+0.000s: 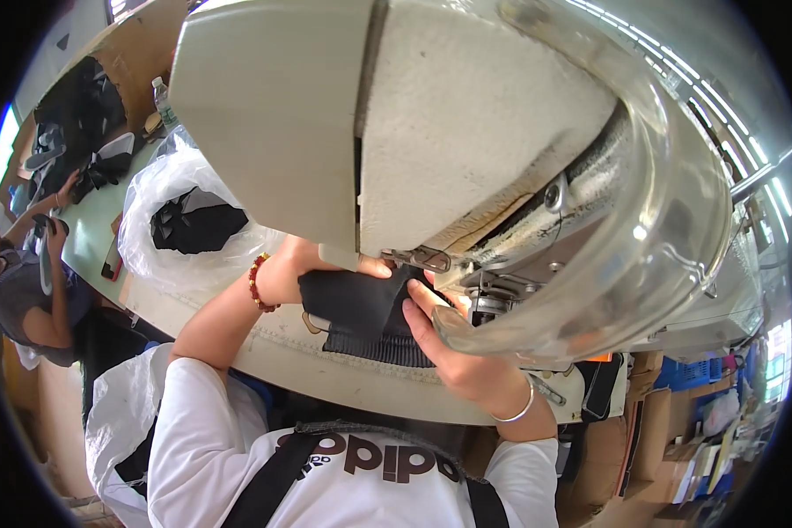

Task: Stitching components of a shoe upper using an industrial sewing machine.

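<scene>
Evidently, the black cloth [348,304] lies between the hands near the worktop's [277,361] front edge, long axis roughly along it, left hand [301,255] touching its far side, right hand [462,365] its right end, whether either is pinching cannot be told

From the wearer's head, the fisheye view faces down over a white T-shirt [370,497], taking in the left hand [303,256] and right hand [453,363], with a sewing machine head [484,123] very close across the upper middle.
</scene>
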The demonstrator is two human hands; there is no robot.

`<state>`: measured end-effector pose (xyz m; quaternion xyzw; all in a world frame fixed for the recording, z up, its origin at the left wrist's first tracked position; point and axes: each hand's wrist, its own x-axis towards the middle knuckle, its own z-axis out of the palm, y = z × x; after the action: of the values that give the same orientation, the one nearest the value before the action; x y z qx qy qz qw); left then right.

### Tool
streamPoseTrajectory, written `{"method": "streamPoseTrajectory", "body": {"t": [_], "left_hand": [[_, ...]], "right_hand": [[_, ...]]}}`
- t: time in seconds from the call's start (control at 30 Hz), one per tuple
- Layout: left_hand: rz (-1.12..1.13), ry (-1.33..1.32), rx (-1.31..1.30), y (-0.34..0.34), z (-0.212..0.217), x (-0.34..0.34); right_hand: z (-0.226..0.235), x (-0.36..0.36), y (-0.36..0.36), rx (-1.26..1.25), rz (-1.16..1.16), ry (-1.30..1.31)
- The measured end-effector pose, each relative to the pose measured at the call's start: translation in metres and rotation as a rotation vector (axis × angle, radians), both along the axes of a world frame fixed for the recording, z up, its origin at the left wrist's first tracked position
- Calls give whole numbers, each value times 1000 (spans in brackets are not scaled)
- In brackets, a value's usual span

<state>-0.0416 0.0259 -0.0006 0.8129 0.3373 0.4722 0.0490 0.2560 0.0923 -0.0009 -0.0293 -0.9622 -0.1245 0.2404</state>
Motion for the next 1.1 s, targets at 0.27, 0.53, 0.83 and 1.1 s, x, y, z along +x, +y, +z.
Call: {"method": "streamPoseTrajectory", "body": {"t": [0.27, 0.53, 0.83, 1.1], "left_hand": [[-118, -331, -345, 4, -31, -7], [162, -87, -185, 10, -53, -29], [71, 6, -43, 17, -42, -27], [-157, -103, -326, 1, 0, -13]], "right_hand": [[-30, 16, 16, -1027, 80, -28], [15, 0, 14, -306, 149, 305], [31, 6, 20, -240, 158, 176], [19, 15, 17, -526, 22, 14]]}}
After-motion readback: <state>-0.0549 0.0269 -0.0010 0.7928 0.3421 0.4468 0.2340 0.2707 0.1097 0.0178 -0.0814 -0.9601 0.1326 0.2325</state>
